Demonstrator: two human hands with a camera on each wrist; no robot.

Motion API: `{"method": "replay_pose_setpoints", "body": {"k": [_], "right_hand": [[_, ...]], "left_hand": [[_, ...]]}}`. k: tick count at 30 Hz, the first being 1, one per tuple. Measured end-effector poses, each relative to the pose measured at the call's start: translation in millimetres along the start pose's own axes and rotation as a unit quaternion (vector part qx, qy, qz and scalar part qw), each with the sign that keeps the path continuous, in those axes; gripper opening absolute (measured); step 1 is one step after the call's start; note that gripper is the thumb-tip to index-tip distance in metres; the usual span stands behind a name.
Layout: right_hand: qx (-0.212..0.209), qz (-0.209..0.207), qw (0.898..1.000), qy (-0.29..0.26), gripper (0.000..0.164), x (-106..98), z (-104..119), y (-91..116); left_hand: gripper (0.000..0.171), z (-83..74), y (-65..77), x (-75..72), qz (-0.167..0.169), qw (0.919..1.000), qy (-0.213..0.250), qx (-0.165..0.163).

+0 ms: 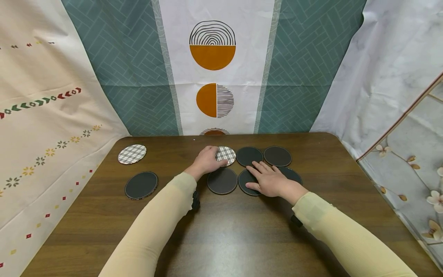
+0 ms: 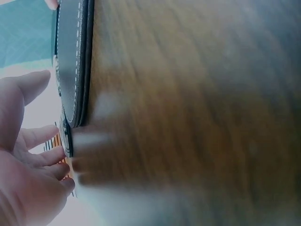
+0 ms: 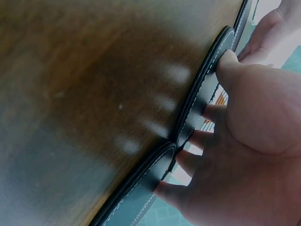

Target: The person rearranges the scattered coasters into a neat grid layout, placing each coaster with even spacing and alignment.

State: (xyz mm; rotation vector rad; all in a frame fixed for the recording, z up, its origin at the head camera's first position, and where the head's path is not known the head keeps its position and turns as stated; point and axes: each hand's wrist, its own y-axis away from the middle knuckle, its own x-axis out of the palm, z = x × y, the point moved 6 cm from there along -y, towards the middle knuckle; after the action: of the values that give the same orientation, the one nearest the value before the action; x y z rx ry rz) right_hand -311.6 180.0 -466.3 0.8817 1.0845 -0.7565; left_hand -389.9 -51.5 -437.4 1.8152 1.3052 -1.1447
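Observation:
Two rows of round coasters lie side by side on the table in the head view. At the left end of the back row, my left hand (image 1: pixel 206 159) touches the white plaid coaster (image 1: pixel 229 154), thumb and fingers spread at its edge. My right hand (image 1: pixel 270 180) lies with spread fingers over the front black coaster (image 1: pixel 245 177); its fingertips reach the back black coaster (image 1: pixel 249 154). Partly hidden behind that hand is another black coaster (image 1: pixel 293 174). A dark coaster (image 1: pixel 278 156) ends the back row, and one more dark coaster (image 1: pixel 222 181) begins the front row.
Apart on the left lie a second plaid coaster (image 1: pixel 132 154) and a black coaster (image 1: pixel 141 185). Brown wood forms the table (image 1: pixel 235 234). A patterned curtain (image 1: pixel 135 69) hangs behind its back edge, with cloth on both sides.

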Motion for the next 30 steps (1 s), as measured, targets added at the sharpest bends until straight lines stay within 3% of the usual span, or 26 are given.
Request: {"method": "replay_pose_setpoints", "body": {"k": [18, 25, 30], "right_hand": [[-0.002, 0.001, 1.000, 0.002, 0.086, 0, 0, -1], [-0.002, 0.002, 1.000, 0.002, 0.085, -1, 2, 2], [-0.006, -0.002, 1.000, 0.000, 0.084, -6, 8, 7]], "left_hand": [[0.074, -1.5, 2.0, -3.0, -0.006, 1.0000, 0.000, 0.007], [0.082, -3.5, 6.3, -10.6, -0.018, 0.9996, -0.008, 0.022], [0.093, 3.5, 12.6, -20.1, -0.025, 0.9992, -0.029, 0.015]]}}
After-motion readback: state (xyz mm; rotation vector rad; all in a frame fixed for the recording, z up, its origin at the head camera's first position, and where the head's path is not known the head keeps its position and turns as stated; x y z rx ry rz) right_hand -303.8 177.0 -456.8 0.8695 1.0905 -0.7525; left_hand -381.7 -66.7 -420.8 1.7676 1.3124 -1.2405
